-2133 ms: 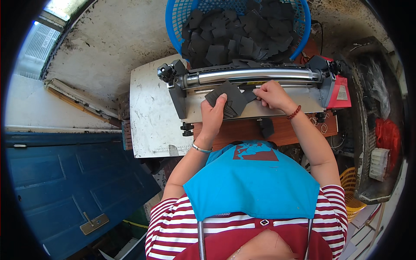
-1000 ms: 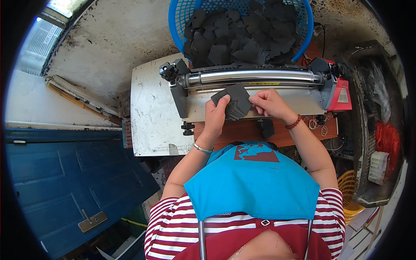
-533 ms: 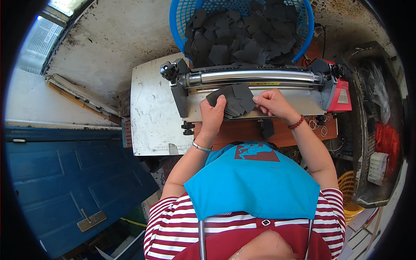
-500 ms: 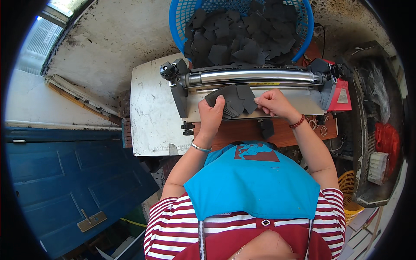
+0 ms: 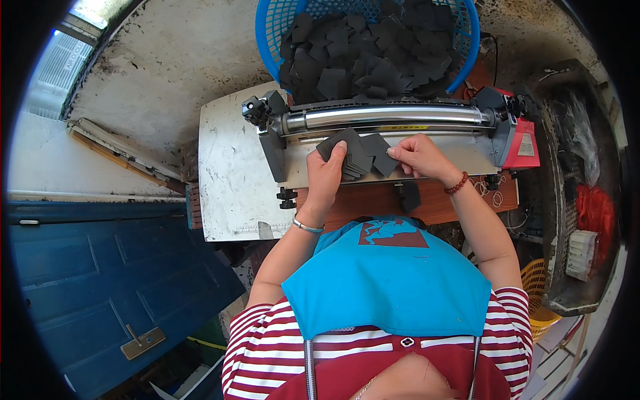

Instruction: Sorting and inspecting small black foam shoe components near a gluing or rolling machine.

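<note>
The bare left hand (image 5: 325,171) grips near the front edge of the flat silver metal plate (image 5: 470,153), thumb uppermost. Nearer the plate's right edge, the bare right hand (image 5: 423,159) pinches between thumb and forefinger, other fingers curled. The bare left forearm (image 5: 288,252) and bare right forearm (image 5: 485,225) slant inward.

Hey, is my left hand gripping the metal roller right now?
No, the left hand pinches a fanned stack of dark pieces, nearer you than the metal roller.
</note>
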Demonstrator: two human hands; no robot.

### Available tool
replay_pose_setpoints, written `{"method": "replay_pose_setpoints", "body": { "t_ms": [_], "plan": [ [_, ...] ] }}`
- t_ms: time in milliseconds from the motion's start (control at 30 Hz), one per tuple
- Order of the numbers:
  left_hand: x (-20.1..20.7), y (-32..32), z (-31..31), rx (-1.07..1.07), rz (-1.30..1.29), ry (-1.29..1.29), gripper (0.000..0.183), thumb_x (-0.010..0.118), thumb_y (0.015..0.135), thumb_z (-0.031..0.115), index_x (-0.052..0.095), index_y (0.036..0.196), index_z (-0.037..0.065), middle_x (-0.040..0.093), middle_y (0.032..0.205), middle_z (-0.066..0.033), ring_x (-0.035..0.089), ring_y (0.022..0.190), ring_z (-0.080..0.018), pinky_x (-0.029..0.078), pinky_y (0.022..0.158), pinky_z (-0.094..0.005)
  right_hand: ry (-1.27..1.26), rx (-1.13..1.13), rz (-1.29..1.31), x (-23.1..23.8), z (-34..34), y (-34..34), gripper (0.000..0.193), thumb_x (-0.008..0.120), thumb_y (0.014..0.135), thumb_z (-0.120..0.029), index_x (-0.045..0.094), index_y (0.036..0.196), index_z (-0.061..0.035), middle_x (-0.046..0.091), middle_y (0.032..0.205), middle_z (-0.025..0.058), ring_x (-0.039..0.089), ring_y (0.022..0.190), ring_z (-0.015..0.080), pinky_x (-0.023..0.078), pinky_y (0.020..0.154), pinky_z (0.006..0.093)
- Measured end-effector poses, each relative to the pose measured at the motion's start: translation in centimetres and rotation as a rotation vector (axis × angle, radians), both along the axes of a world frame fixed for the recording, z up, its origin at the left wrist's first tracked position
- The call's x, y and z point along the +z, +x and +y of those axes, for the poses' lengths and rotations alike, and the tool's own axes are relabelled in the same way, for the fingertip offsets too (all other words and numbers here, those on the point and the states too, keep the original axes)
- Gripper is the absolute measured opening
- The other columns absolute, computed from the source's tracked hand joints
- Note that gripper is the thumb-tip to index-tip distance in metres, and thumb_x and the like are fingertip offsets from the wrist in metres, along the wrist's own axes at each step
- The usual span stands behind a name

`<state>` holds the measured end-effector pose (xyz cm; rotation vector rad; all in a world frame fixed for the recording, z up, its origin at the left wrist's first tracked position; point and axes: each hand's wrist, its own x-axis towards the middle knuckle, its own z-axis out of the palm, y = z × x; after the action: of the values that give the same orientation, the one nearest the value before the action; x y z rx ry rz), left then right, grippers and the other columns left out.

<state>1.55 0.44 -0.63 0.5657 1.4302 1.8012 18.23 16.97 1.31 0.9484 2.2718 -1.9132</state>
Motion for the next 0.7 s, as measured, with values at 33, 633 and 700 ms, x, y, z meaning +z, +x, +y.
{"method": "replay_pose_setpoints", "body": {
  "t_ms": [33,633,700],
  "plan": [
    [0.1,0.1,0.0,-0.001,-0.001,-0.001,0.024,0.056,0.096,0.015,0.067,0.104,-0.005,0.067,0.09,-0.0016,0.058,0.079,-0.0063,0.049,0.068,-0.0233,0.02,0.023,-0.085,0.0,0.5,0.1,0.039,0.059,0.095,-0.031,0.059,0.066,-0.0045,0.054,0.052,-0.0017,0.045,0.04,0.0041,0.035,0.037,0.0202],
    [0.6,0.7,0.1,-0.147,-0.114,-0.062,0.028,0.05,0.097,0.025,0.066,0.099,0.003,0.065,0.079,-0.001,0.061,0.065,-0.0067,0.049,0.049,-0.0216,-0.03,-0.049,0.14,-0.3,-1.9,-0.4,0.036,0.061,0.094,-0.034,0.064,0.073,-0.0055,0.055,0.056,-0.0031,0.045,0.042,0.0024,0.035,0.039,0.0179],
    [0.5,0.6,-0.1,-0.153,-0.102,-0.048,0.028,0.05,0.097,0.025,0.066,0.101,0.002,0.065,0.08,-0.0006,0.061,0.066,-0.0063,0.049,0.049,-0.0211,-0.055,-0.054,0.126,-0.4,-1.8,-0.2,0.036,0.062,0.094,-0.035,0.063,0.073,-0.0058,0.055,0.056,-0.003,0.045,0.042,0.0025,0.035,0.039,0.0176]
  ]
}}
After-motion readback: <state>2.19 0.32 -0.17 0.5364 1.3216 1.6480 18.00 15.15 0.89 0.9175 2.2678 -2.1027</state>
